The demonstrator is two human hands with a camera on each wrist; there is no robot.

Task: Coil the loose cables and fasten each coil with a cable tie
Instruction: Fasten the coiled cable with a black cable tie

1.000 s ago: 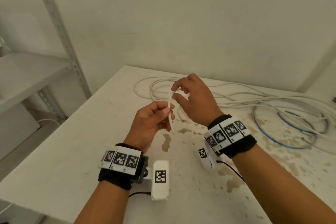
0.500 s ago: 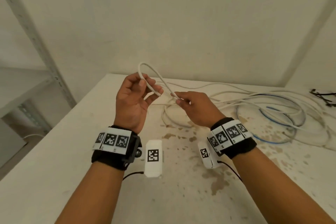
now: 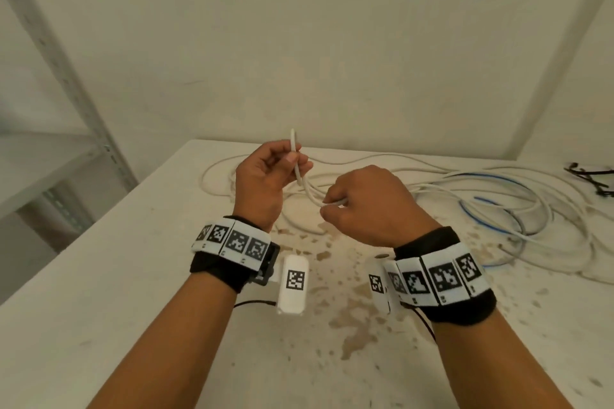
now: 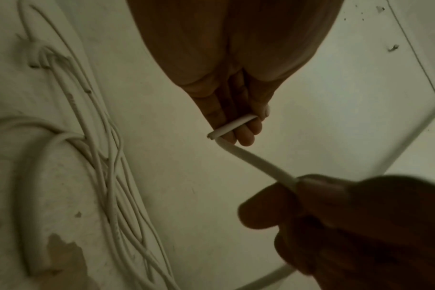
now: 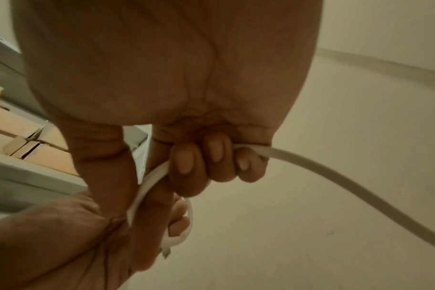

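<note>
Head view: white cable [image 3: 300,173] loop has dropped from 0.5 s ago; left hand [image 3: 262,183] pinches its end, right hand [image 3: 365,206] grasps it; coiling barely begun.

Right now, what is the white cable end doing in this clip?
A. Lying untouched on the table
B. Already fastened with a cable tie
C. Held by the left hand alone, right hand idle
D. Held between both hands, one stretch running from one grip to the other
D: the left hand pinches the white cable near its cut end, and the right hand holds it further along, above the table.
</note>
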